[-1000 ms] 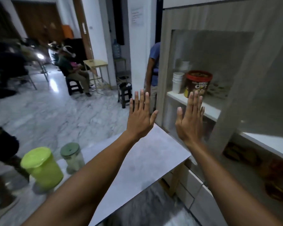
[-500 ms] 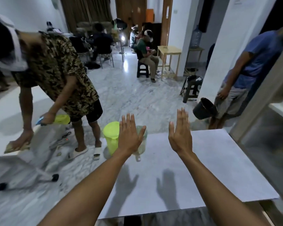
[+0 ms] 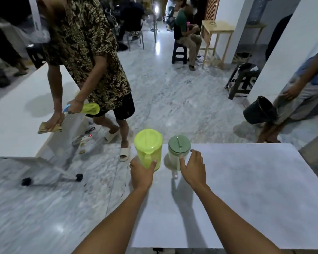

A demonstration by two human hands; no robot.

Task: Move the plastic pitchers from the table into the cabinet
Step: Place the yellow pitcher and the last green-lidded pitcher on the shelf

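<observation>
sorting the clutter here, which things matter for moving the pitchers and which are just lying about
Job: lime green plastic pitcher, at the left hand; clear pitcher with dark green lid, by the right hand; white table.

Lying about: black bucket, black stool, wooden side table.

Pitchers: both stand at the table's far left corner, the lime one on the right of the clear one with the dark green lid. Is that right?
Not quite. The head view shows the lime pitcher on the left of the clear pitcher, not the right. The rest holds: both stand at the far left corner of the table, and the clear one has a dark green lid.
</observation>
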